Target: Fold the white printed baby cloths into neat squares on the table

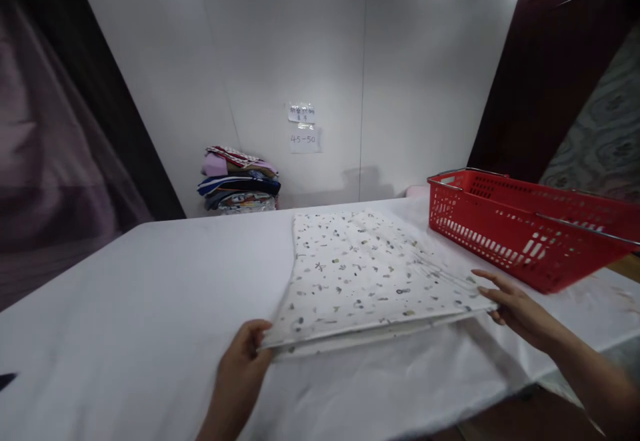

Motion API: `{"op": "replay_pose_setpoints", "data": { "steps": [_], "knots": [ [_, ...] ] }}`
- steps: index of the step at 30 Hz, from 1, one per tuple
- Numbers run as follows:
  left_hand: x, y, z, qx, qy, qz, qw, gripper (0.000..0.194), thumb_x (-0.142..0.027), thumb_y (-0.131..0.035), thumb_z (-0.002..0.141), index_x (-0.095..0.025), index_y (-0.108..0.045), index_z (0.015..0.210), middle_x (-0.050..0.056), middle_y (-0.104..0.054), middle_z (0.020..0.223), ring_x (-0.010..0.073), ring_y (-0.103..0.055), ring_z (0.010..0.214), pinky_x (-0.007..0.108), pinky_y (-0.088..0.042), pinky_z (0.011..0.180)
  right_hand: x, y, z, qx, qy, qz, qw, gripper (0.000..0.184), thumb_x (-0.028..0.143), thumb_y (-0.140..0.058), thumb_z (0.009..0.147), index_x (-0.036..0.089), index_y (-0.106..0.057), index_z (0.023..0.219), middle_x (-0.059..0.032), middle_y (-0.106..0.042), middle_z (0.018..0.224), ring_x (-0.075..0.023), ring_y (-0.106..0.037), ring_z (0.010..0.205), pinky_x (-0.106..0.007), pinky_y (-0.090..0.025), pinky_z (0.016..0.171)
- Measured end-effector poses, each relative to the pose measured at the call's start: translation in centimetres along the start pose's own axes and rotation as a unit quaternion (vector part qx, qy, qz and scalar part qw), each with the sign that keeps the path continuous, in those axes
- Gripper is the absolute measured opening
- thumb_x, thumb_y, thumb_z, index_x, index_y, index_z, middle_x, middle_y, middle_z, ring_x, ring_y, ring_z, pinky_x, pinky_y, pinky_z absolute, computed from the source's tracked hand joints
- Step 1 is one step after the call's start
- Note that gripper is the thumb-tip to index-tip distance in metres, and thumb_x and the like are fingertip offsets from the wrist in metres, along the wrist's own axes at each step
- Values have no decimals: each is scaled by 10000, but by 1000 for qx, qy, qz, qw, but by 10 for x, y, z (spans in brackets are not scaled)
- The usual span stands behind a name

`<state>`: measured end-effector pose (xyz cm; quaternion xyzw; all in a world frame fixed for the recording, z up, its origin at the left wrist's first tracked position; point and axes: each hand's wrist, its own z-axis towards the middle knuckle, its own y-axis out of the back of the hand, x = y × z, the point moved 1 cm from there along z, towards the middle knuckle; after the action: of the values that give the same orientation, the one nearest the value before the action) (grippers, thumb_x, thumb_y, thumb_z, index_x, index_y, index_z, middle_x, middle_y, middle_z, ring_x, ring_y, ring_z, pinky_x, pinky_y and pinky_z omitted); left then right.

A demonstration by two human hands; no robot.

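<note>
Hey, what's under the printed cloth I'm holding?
Under the printed cloth, a lower fabric layer shows at the near edge, above the white-covered table. Anything deeper underneath is covered, so I can't tell.

Dim, grey light, with glare at the upper right of the far wall. Soft shadows mark that wall and the white tablecloth; the red basket looks stretched toward the right edge.
</note>
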<state>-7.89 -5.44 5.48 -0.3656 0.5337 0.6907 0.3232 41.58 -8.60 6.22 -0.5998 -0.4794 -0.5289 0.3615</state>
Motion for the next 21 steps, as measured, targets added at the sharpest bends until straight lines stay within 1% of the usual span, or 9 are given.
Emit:
{"op": "replay_pose_setpoints", "data": {
  "steps": [3,5,7,8,11,13,15,18,21],
  "knots": [
    [-3,51,6,-110,45,-8,993,354,-394,-537,629,-235,-546,945,-20,-627,726,183,-608,695,260,-468,621,7,-28,-35,21,17,-12,1000,653,453,-699,675,322,-449,1264,18,-520,710,-103,-443,445,-237,-365,381],
    [1,79,7,-159,55,6,986,357,-369,-522,629,-264,-556,969,-22,-665,817,197,-629,759,267,-490,632,1,-42,-56,45,-2,-23,999,627,486,-706,644,309,-510,1213,1,-551,703,-122,-476,436,-263,-392,395],
    [11,96,6,-176,68,44,981,323,-336,-506,617,-277,-597,920,-30,-675,877,206,-635,784,269,-509,608,-10,-51,-72,102,-43,-34,993,520,522,-696,628,284,-604,1081,-3,-552,605,-147,-504,426,-288,-415,426],
    [18,99,5,-164,82,57,981,303,-326,-504,603,-276,-623,878,-30,-678,874,209,-638,771,270,-517,591,-15,-55,-78,137,-64,-42,988,465,538,-690,625,274,-636,1005,-1,-541,550,-159,-516,426,-295,-421,443],
    [37,99,4,-74,148,37,986,270,-314,-509,554,-259,-676,759,-11,-691,773,209,-642,672,283,-539,566,-22,-61,-84,213,-103,-65,969,378,553,-684,631,259,-661,868,2,-532,484,-171,-546,446,-290,-422,481],
    [45,97,8,-39,175,12,984,255,-309,-510,542,-247,-690,713,2,-697,730,209,-645,641,287,-549,580,-18,-63,-79,205,-105,-53,972,331,527,-688,649,257,-658,838,2,-564,544,-154,-554,462,-271,-420,487],
    [46,95,19,-37,170,2,985,244,-301,-518,548,-236,-698,700,12,-704,730,213,-655,672,279,-554,608,-7,-67,-67,180,-92,-27,979,304,508,-697,649,252,-648,806,4,-582,625,-140,-553,479,-258,-421,477],
    [35,87,58,-21,116,-15,993,236,-299,-545,563,-214,-706,713,20,-715,781,205,-663,746,247,-553,651,15,-78,-31,155,-56,-13,986,314,500,-690,659,224,-637,797,-12,-585,677,-146,-560,548,-247,-440,474],
    [-1,68,122,-14,28,0,1000,271,-300,-510,606,-162,-707,730,40,-718,824,175,-661,775,203,-535,653,48,-99,27,137,-16,-17,990,239,387,-684,697,187,-627,814,-37,-610,734,-141,-573,615,-226,-477,511]
  ]
}}
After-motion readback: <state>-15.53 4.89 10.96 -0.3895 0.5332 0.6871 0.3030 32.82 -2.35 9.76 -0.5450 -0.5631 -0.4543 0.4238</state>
